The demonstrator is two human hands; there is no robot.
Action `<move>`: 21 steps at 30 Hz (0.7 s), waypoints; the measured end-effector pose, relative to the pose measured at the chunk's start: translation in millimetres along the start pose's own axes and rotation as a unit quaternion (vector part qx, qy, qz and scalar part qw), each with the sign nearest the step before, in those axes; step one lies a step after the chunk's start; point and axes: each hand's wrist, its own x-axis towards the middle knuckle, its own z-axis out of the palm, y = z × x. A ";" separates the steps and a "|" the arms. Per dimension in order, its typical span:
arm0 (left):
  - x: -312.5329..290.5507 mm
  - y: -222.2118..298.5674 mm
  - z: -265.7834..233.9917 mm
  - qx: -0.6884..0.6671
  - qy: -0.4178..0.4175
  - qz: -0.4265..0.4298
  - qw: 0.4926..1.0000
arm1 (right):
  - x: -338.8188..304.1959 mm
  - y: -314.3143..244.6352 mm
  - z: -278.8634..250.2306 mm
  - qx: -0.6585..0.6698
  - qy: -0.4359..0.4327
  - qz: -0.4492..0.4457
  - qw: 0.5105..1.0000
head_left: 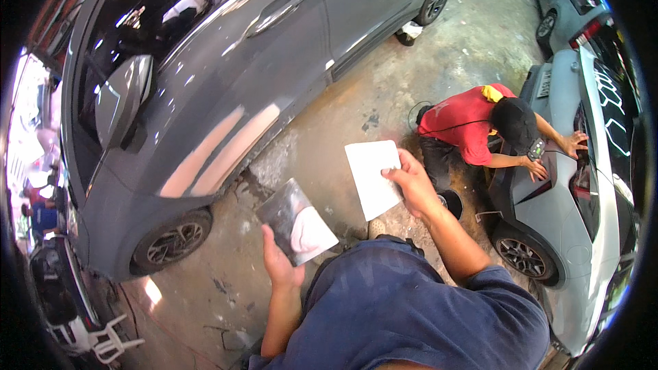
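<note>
My left hand (282,266) supports a flat dark grey mixing board (274,214), with its thumb at the near edge and its fingers mostly hidden underneath. A smooth blob of pale pinkish putty (307,231) lies on the board's right part. My right hand (415,186) grips a white flat rectangular sheet (371,177) by its right edge, thumb on top; its exact kind cannot be told. The sheet is held apart from the board. Ahead and to the left, a dark grey car (205,75) carries two slanting pinkish filler patches (236,144) on its side, above the front wheel.
At the right, a person in a red shirt (466,123) crouches with both hands on a light grey car (541,185). Stained concrete floor (425,68) runs between the cars. A white plastic chair (113,339) stands at the lower left, near a thin cable (154,322).
</note>
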 end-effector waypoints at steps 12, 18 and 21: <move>-2.9 2.9 -5.2 -0.038 -0.050 -0.127 0.990 | 35.0 -26.6 75.0 -0.045 -0.145 0.005 0.988; -10.1 3.8 -1.1 -0.068 -0.068 -0.163 0.982 | 39.9 -34.7 89.9 -0.080 -0.199 -0.035 0.976; -9.7 -1.3 -17.7 -0.125 -0.054 -0.229 0.964 | 35.4 -32.0 93.8 -0.122 -0.197 -0.063 0.971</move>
